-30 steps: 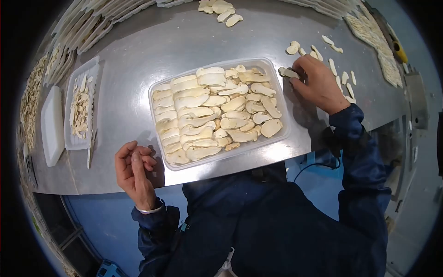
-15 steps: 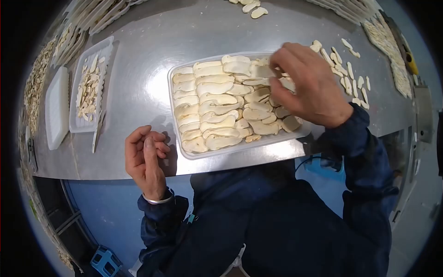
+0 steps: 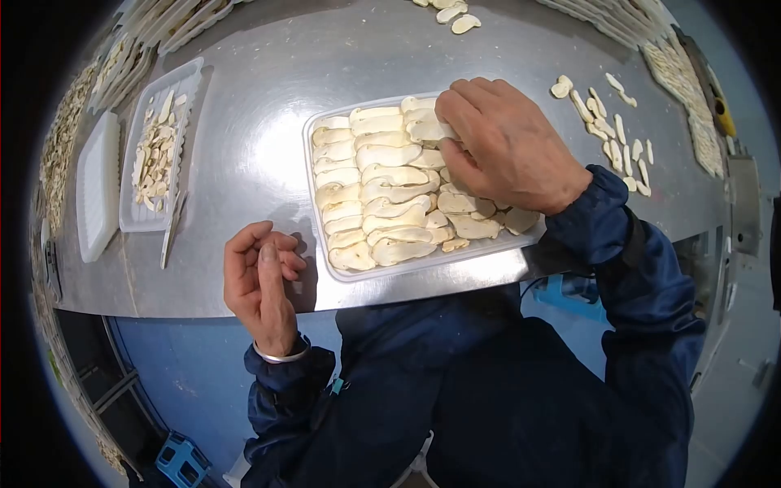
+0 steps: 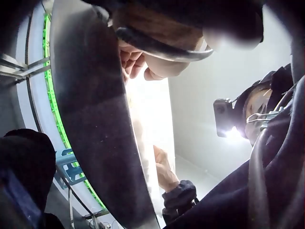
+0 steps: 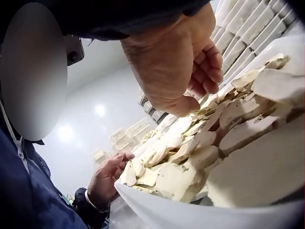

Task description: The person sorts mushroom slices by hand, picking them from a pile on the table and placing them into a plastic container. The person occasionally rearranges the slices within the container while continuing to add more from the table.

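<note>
Overlapping rows of pale mushroom slices (image 3: 390, 179) fill a clear white tray (image 3: 346, 276) in the head view. Over its upper right part is my right hand (image 3: 517, 146), thumb and fingers pinching one slice (image 3: 426, 131) low against the rows; the fingertips are partly hidden. The right wrist view shows this hand (image 5: 174, 67) with curled fingers just above the layered slices (image 5: 181, 176). My left hand (image 3: 264, 285) rests at the table edge left of the tray, fingers loosely curled and holding nothing; it also shows in the left wrist view (image 4: 143, 62).
Loose slices (image 3: 616, 134) lie right of the tray, and a few more (image 3: 465, 24) at the far side. To the left are a tray of small pieces (image 3: 128, 207), a white tray (image 3: 98, 187) and a thin tool (image 3: 168, 240). Stacked trays (image 3: 175, 24) line the back.
My right hand has carried a slice from the table right of the tray leftward over it, and lowered it onto the rows. The view has shifted; my left hand keeps its pose.
</note>
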Action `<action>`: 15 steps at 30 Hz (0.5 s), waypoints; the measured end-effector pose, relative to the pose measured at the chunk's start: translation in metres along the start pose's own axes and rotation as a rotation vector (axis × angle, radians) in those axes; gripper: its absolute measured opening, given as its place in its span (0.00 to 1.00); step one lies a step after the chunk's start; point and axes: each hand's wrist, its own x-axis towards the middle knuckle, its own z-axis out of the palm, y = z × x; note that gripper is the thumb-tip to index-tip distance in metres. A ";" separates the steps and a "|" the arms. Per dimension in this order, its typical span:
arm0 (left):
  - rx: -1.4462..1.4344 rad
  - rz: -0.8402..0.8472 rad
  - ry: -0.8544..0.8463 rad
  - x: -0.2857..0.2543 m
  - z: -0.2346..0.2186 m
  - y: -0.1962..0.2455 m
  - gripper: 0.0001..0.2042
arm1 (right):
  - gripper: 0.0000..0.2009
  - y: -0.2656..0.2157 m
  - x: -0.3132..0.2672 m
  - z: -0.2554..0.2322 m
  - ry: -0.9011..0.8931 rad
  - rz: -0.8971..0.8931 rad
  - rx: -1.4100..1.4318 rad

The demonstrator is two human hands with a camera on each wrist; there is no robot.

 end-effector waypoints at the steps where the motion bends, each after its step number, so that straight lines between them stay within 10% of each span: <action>1: -0.001 -0.002 0.003 0.000 0.001 0.001 0.11 | 0.08 -0.001 0.000 -0.001 -0.013 0.005 -0.008; 8: -0.059 -0.008 0.018 -0.001 0.000 -0.004 0.11 | 0.09 0.035 -0.022 -0.039 0.183 0.177 -0.037; 15: -0.008 0.011 -0.002 0.001 -0.001 -0.007 0.11 | 0.20 0.117 -0.080 -0.055 -0.201 0.571 -0.197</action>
